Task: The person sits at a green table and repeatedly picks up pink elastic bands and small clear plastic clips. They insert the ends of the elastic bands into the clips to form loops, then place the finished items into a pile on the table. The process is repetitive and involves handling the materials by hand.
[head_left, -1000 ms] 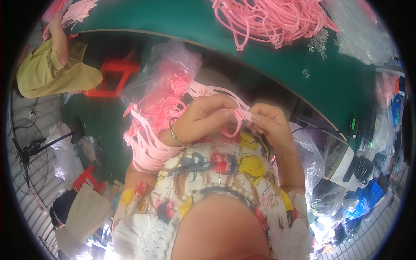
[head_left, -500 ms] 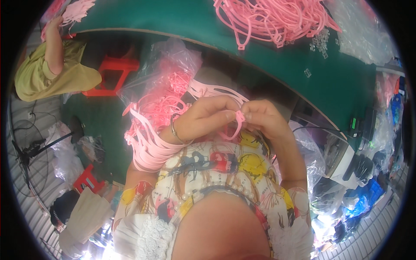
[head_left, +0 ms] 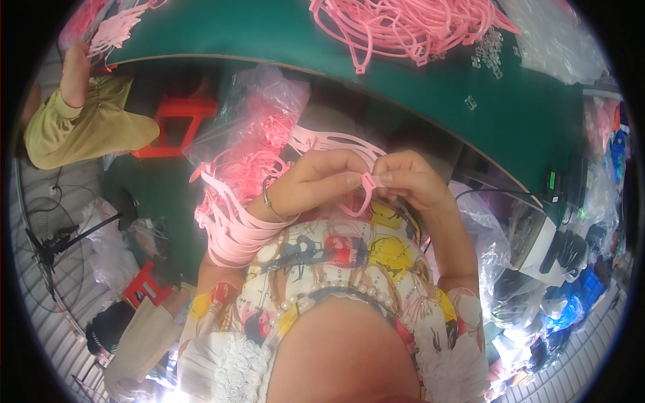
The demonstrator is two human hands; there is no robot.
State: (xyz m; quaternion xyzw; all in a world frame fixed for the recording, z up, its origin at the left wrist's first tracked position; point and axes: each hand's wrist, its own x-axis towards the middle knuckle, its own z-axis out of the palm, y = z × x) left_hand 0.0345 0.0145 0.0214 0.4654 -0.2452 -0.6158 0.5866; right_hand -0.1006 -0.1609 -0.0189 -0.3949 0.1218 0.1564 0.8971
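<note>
In front of my chest, a narrow pink strap (head_left: 367, 199) hangs in a small loop between my hands. My left hand (head_left: 314, 180) pinches it between thumb and fingertips, near a small slot or buckle-like piece at the top of the loop. From the other side, my right hand (head_left: 411, 177) grips the same strap close by, fingers curled in. Whether a separate clip sits there is too small to tell. A bunch of pink straps (head_left: 232, 232) is draped over my left forearm, below a bracelet, and more of them spread behind my left hand.
On the green table (head_left: 269, 33) ahead lie a tangled heap of pink straps (head_left: 416, 27) and small clear clips (head_left: 489, 55). A plastic bag (head_left: 265, 94) of pink straps stands left. Further left are a red stool (head_left: 181, 124), a fan (head_left: 50, 248) and a co-worker in yellow-green (head_left: 87, 127).
My hands stay together on the strap, with the slotted piece turned slightly more into view. The table and its heap have shifted slightly up and left in the picture.
</note>
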